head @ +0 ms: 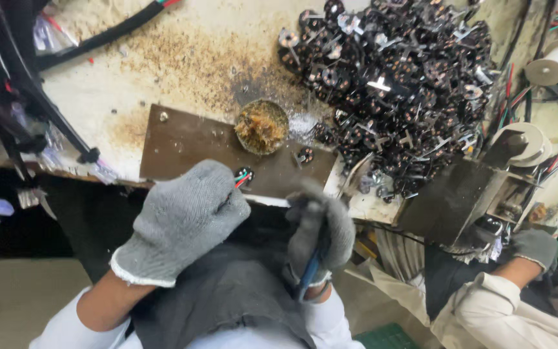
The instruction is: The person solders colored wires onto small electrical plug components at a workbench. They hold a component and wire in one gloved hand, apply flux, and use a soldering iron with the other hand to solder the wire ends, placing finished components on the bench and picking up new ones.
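At the left edge, black cables [8, 97] hang over the stained tabletop [130, 84]. Moving right, the left hand [182, 220], in a grey knit glove, is closed around a small part with red and green wires [243, 176] that shows just past the fingers, above the near edge of a brown metal plate [182, 145]. Just beyond sits a round tin of crusty yellow-brown paste [261, 126]. The right hand [321, 229], gloved too, is curled tight round a blue-handled tool [312, 268] whose tip is hidden behind the fingers. Further right, a big heap of dark round parts with metal tabs [395, 77] covers the tabletop, with one stray piece [305, 155] on the plate. At the far right another person's gloved hand [534, 249] rests by a dark metal box [453, 200].

The wired part is held only by its end, so it could probably slip or twist as the tool meets it. The thick gloves likely dull the feel. The heap lies close, and a nudge could spill pieces off the edge.
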